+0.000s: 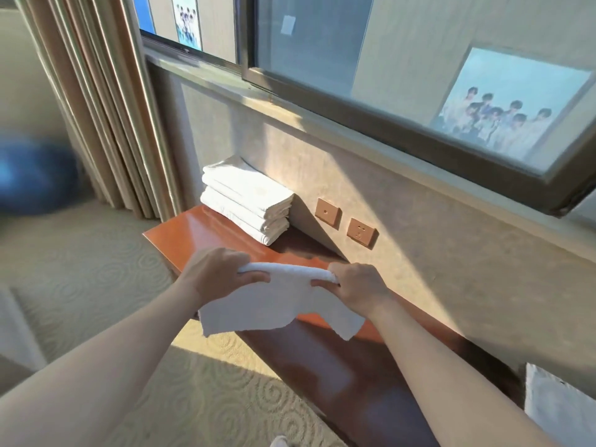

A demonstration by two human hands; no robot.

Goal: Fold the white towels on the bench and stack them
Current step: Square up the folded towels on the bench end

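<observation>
A white towel [280,304] hangs doubled over between my hands above the red-brown wooden bench [180,233]. My left hand [219,272] grips its folded top edge at the left end. My right hand [358,285] grips the same edge at the right end. The loose lower edges droop toward me, over the bench's front edge. At the far left end of the bench, against the wall, a stack of folded white towels [248,198] sits squared up. More white cloth [558,411] shows at the lower right, on the bench's near end.
The bench runs along a beige wall with two sockets [345,222] just above it. A window [419,59] sits above and a curtain [106,101] hangs at the left. Patterned carpet [96,279] lies to the left, with a blurred blue ball [35,175] beyond.
</observation>
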